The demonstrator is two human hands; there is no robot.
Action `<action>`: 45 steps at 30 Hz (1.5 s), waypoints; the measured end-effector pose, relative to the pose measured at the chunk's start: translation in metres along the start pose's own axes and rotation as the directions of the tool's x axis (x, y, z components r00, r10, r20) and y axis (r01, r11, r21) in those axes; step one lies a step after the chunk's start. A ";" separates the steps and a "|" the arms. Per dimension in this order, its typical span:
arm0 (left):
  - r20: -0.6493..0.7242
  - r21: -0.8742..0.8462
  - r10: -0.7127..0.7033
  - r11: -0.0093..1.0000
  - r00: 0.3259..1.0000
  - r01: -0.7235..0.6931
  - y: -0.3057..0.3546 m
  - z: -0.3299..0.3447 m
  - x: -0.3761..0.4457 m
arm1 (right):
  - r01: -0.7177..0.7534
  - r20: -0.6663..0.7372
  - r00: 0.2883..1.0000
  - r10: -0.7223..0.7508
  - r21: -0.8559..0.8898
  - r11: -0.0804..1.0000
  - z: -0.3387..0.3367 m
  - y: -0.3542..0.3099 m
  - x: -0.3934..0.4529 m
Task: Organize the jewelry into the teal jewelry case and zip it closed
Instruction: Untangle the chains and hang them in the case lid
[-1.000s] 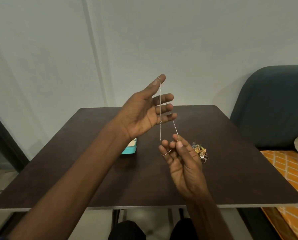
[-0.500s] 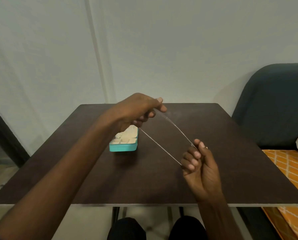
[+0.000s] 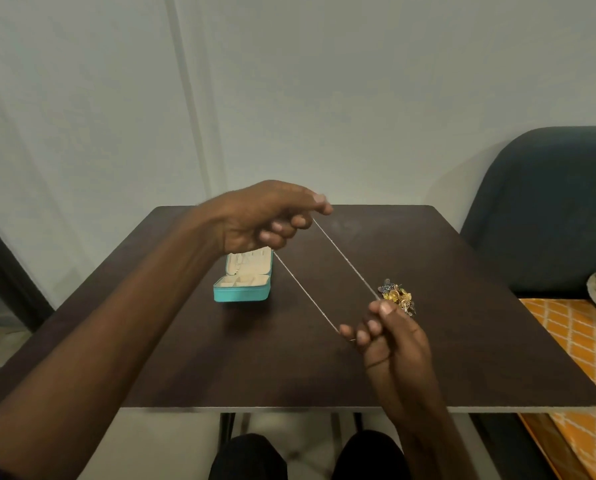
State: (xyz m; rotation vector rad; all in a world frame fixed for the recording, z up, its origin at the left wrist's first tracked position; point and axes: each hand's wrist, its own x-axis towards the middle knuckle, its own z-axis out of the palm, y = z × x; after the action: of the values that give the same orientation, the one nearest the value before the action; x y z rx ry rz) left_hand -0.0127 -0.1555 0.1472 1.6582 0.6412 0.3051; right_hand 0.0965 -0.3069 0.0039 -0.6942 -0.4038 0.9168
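Jewelry of two kinds shows on the dark table [image 3: 462, 341]: a thin silver chain [image 3: 345, 261] stretched in the air between both hands, and a small heap of gold and coloured pieces [image 3: 396, 296] lying on the tabletop near the right side. The chain makes a long narrow loop with two nearly parallel strands that run on a diagonal from the upper left to the lower right.

At the upper end the left hand [image 3: 268, 216] hangs palm down above the table, its fingers curled, with the chain caught between thumb and fingertips. At the lower end the right hand [image 3: 390, 334] has its fingers bent round the chain; one strand goes to the thumb tip and the other strand to the lowest finger. The heap of pieces lies just behind the right hand, close to its thumb.

The teal jewelry case [image 3: 242, 284] lies open on the table, below and a little behind the left hand. Its cream inside shows small compartments in the near half, and the lid half lies flat behind it, partly hidden by the left hand. The zipper is undone. I cannot tell whether any piece is already inside.

A dark blue chair [image 3: 549, 209] stands to the right of the table, and an orange patterned cloth [image 3: 583, 375] lies below it.
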 end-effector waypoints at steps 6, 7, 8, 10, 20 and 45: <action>0.130 0.496 -0.018 0.867 0.991 -0.050 -0.013 -0.003 -0.006 | 0.055 -0.024 0.998 -0.050 0.235 0.970 -0.004 -0.020 0.013; 0.125 0.507 -0.019 0.861 0.992 -0.048 -0.012 -0.002 -0.007 | 0.052 -0.033 0.998 -0.045 0.241 0.969 -0.005 -0.021 0.014; 0.117 0.489 -0.005 0.871 0.993 -0.053 -0.012 -0.001 -0.007 | 0.049 -0.043 0.998 -0.039 0.254 0.966 -0.005 -0.022 0.014; 0.091 0.309 0.023 0.950 0.996 -0.050 -0.013 -0.001 -0.004 | 0.051 -0.059 0.998 -0.037 0.258 0.965 -0.006 -0.021 0.013; 0.103 -0.649 -0.045 0.754 0.994 0.102 -0.012 0.004 0.009 | 0.447 0.201 0.874 -0.443 -0.692 0.567 -0.012 -0.001 0.003; 0.034 -0.336 0.109 0.937 0.993 -0.091 -0.037 0.042 0.002 | 0.650 0.673 0.598 -0.435 -0.725 -0.229 0.040 -0.063 0.048</action>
State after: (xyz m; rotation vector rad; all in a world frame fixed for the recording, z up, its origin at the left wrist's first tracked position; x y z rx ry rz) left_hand 0.0027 -0.1855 0.1028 1.3687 0.4380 0.4193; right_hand 0.1362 -0.2784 0.0778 -1.5034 -1.4898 -0.4719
